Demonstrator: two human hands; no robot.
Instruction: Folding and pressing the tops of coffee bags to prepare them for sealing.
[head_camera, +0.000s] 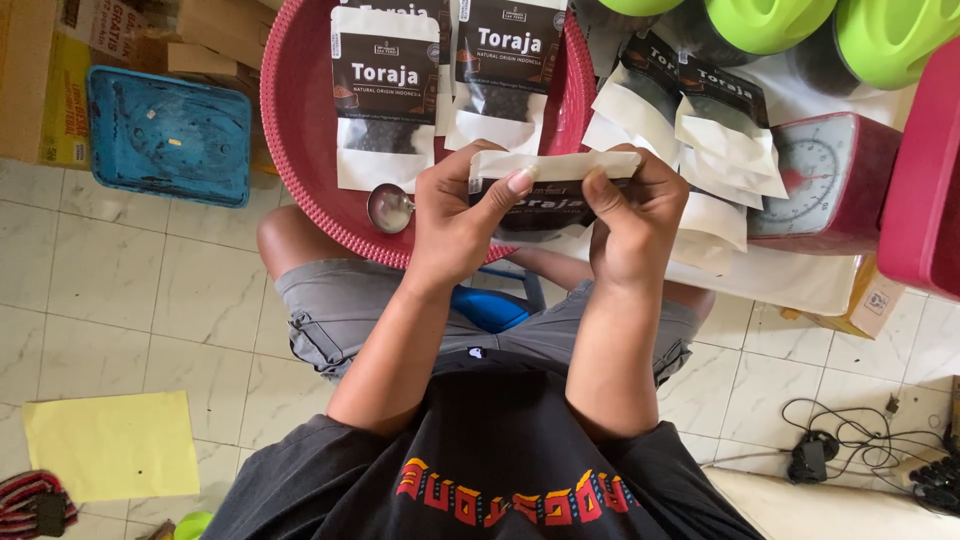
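Both hands, left hand (455, 215) and right hand (630, 220), pinch the pouch (545, 190) top; press evenly along the seal, judging by grip.

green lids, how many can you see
3, all along the top edge at right: one barely showing, one in the middle, one nearest the red bin. All are cut off by the frame; more may lie beyond it.

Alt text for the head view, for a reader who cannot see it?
Both hands, left hand and right hand, pinch the top edge of a white-and-dark pouch above a red woven tray holding similar pouches and a metal spoon; a kitchen scale sits right.
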